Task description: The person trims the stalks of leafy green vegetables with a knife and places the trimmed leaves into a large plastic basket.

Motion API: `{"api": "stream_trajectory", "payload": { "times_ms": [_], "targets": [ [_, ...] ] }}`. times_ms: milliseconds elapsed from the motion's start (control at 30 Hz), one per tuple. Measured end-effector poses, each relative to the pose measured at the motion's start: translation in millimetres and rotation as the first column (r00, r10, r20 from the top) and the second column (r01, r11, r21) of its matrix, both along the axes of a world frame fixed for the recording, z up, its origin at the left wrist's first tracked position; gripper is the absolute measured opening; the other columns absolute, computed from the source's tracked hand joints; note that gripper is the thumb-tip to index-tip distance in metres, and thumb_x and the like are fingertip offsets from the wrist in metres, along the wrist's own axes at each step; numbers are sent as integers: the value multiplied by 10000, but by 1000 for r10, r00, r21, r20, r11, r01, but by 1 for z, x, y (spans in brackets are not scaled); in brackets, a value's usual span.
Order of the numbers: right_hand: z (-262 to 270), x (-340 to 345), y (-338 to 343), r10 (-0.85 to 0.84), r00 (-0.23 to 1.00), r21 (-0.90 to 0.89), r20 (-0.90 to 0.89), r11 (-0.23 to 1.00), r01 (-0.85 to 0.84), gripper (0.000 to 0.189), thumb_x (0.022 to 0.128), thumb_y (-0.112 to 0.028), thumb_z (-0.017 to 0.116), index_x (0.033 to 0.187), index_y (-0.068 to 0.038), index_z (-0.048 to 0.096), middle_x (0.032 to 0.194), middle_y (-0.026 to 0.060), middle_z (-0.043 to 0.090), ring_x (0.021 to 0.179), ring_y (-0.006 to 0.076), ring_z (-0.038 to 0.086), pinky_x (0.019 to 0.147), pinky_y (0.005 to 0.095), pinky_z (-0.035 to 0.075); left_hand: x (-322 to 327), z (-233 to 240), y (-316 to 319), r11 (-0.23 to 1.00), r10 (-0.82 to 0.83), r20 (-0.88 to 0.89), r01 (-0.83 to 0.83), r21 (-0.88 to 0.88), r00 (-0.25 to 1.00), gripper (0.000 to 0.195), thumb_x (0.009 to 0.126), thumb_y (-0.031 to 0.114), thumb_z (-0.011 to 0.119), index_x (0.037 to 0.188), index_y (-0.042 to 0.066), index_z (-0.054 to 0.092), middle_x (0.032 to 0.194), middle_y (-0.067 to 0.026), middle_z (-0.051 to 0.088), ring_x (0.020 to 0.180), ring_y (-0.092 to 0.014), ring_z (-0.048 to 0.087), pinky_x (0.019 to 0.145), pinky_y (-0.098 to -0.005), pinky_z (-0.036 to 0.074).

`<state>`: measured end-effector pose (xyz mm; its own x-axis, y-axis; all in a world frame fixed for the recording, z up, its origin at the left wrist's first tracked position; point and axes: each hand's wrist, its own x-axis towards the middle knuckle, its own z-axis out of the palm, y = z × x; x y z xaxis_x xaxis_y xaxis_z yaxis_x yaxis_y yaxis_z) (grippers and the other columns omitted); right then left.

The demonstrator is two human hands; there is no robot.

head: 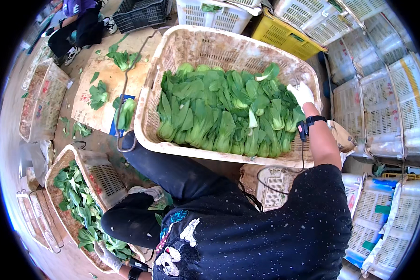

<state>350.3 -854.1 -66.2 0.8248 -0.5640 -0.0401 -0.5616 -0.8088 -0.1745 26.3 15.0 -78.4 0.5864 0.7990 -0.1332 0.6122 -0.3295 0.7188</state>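
Rows of green bok choy (210,105) lie packed in a large, dirt-stained white plastic crate (227,158) in front of me. At the crate's right end, my right hand (301,93), in a white glove, touches the outer leaves of the pack. Whether its fingers grip a plant is hidden. Low at the left, my left hand (106,255), also gloved, reaches into a smaller plastic crate (101,176). Loose bok choy leaves (80,199) fill that crate, and my fingers rest against some of them; their grip is unclear.
A bent metal hook (126,80) leans by the large crate's left side. Beyond it, cardboard (91,84) holds scattered bok choy heads (98,95). Stacked white crates (378,105) line the right side. A yellow crate (287,36) stands behind. Another person (78,24) sits at upper left.
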Motion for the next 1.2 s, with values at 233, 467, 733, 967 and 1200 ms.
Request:
{"api": "stream_trajectory", "payload": {
  "times_ms": [233,467,733,967,1200],
  "targets": [
    [-20,-35,69,85,869,41,-488,996,-74,804,643,-590,704,1143,7,505,1092,200,618,1033,302,598,886,363,465,-4,10,-13,998,-20,-96,26,53,995,484,915,305,555,1258,-30,489,1240,-147,528,1121,-225,493,991,-342,353],
    [-47,-36,20,99,902,108,-420,992,-59,596,636,-436,739,1063,-46,596,1082,169,623,1004,320,589,862,381,463,94,58,-71,977,-201,151,210,-48,968,424,929,174,544,1299,-10,449,1212,-130,542,1087,-175,506,962,-291,373],
    [17,-62,34,-251,964,788,93,610,83,286,732,-291,754,813,-124,537,716,22,544,504,151,483,470,311,426,124,80,-148,911,-396,156,408,-56,905,403,929,104,515,1310,2,439,1147,-118,570,1049,-170,531,941,-292,400],
    [68,-21,245,-46,999,924,-26,-381,6,153,892,-217,583,923,-71,549,758,41,612,647,173,632,551,302,544,172,141,-271,523,-852,183,787,326,491,781,665,245,773,1322,4,425,1358,-183,426,1256,-348,402,1038,-427,320],
    [79,-51,497,630,729,880,268,-467,80,284,901,-255,582,1081,-37,567,959,34,602,872,119,581,720,250,489,147,158,-246,531,-811,106,646,548,576,791,581,306,818,1263,145,450,1387,-125,425,1336,-349,303,1065,-498,189]
  ]
}}
